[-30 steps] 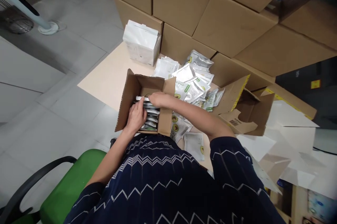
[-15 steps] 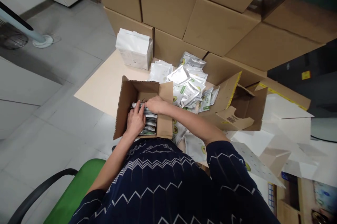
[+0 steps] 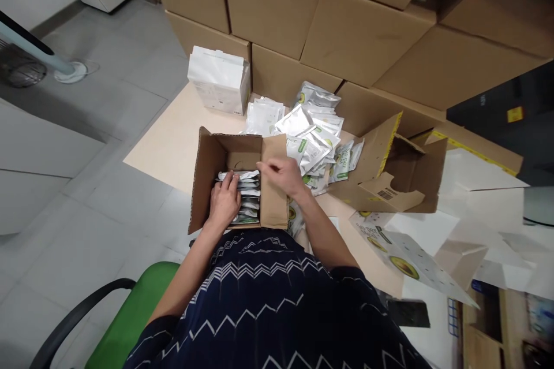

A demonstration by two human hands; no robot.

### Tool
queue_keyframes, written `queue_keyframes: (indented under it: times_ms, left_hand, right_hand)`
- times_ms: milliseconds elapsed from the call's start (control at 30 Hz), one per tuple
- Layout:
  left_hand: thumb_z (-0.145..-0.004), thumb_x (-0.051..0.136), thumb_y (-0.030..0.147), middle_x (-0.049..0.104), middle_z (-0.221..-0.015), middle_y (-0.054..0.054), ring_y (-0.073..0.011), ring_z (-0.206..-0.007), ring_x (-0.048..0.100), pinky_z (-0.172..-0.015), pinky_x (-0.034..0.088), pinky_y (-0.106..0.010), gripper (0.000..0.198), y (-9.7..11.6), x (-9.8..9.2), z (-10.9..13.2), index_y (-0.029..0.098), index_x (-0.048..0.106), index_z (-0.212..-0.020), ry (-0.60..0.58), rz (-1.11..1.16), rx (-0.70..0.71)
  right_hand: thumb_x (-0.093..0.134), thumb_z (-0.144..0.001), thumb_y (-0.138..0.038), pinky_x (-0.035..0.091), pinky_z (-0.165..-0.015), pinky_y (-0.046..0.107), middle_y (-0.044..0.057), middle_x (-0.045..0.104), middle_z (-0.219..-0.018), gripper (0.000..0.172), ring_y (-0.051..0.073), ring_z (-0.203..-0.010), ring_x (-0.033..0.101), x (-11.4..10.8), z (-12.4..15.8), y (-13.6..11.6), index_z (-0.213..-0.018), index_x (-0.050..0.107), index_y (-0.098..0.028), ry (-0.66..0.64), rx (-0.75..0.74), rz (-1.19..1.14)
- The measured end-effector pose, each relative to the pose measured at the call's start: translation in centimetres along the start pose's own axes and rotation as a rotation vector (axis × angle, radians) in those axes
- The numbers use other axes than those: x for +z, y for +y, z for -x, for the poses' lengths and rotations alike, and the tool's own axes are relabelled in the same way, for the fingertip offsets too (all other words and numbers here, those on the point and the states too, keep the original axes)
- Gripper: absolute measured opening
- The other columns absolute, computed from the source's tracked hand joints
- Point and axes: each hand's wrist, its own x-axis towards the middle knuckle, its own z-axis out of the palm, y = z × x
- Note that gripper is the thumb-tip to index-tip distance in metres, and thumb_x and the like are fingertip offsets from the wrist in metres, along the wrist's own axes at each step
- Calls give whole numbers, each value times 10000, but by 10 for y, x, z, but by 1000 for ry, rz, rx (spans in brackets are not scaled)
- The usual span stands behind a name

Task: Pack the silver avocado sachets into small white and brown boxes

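An opened cardboard box (image 3: 203,184) stands at the table's front edge, close against my body. Inside it, silver sachets (image 3: 250,193) are packed upright in a row. My left hand (image 3: 225,201) reaches in from the left, its fingers curled over the far sachets and gripping them. Above the box's right flap (image 3: 274,207), my right hand (image 3: 283,175) is loosely closed, thumb and forefinger together, with nothing visible in it. A loose pile of silver and white sachets with avocado prints (image 3: 314,138) lies just beyond that hand.
Behind the table (image 3: 160,141) rises a wall of stacked cardboard boxes (image 3: 268,5). At the back left stands a white carton (image 3: 220,80). Another opened cardboard box (image 3: 415,172) and unfolded white cartons (image 3: 415,265) lie on the right. A green chair (image 3: 130,311) is beside me.
My right hand has lifted off the sachets and moved right, over the box flap. The left hand stays on the row, and the view has shifted slightly.
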Motion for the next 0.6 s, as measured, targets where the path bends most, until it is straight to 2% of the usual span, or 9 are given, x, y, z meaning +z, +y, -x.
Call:
queue_keyframes:
  times_ms: [67,100,167,200,267,367,500,600]
  left_hand:
    - [-925,429,189,492,-1532,-147,-331,-1138,586,-985,481,-462,530,-1,0,0,104,525,-1440,2,-8,5]
    - [-925,430,187,493,-1531,-148,-330,-1141,587,-987,480,-460,531,-1,1,0,103,523,-1440,4,-10,11]
    - [-924,428,179,492,-1530,-152,-327,-1160,584,-993,475,-455,528,-2,2,-1,106,520,-1439,12,-11,25]
    - [-922,428,174,492,-1530,-154,-326,-1172,582,-997,473,-453,527,-2,2,-1,108,520,-1437,15,-11,31]
    - [-917,435,166,492,-1527,-160,-324,-1182,582,-1001,470,-453,526,-3,2,-2,114,522,-1433,15,-9,36]
    - [-912,444,166,495,-1524,-165,-324,-1178,585,-999,473,-457,530,-3,2,-2,120,521,-1434,10,-4,31]
    - [-918,434,168,496,-1527,-150,-324,-1164,586,-999,476,-456,523,-2,2,1,117,528,-1430,9,-7,26]
    - [-923,433,171,497,-1525,-150,-322,-1169,585,-996,475,-449,519,-2,1,2,119,529,-1430,13,-7,22]
  right_hand:
    - [512,-959,-523,364,-594,240,-29,521,-560,498,115,-564,470,-19,5,15,-583,517,-197,218,86,6]
    - [500,-962,-521,380,-614,245,-22,543,-587,473,126,-592,494,-28,4,26,-620,546,-197,311,156,38]
    - [544,-940,-484,419,-688,262,6,631,-698,348,159,-697,570,-44,-1,53,-793,644,-185,394,345,159]
    - [587,-912,-467,432,-722,273,30,672,-770,306,180,-757,599,-49,-5,69,-900,672,-173,375,455,239]
    - [659,-850,-448,447,-750,295,95,716,-911,367,222,-846,631,-51,-13,100,-1042,679,-137,250,672,385]
    - [675,-821,-442,451,-722,298,149,724,-956,362,246,-856,647,-36,-18,134,-975,693,-115,81,867,453]
    - [648,-826,-376,422,-681,261,67,691,-767,222,204,-772,630,-11,-16,146,-773,656,-160,82,878,305]
    - [594,-844,-348,391,-640,245,7,625,-695,203,167,-701,572,-12,-12,139,-727,591,-182,86,817,178]
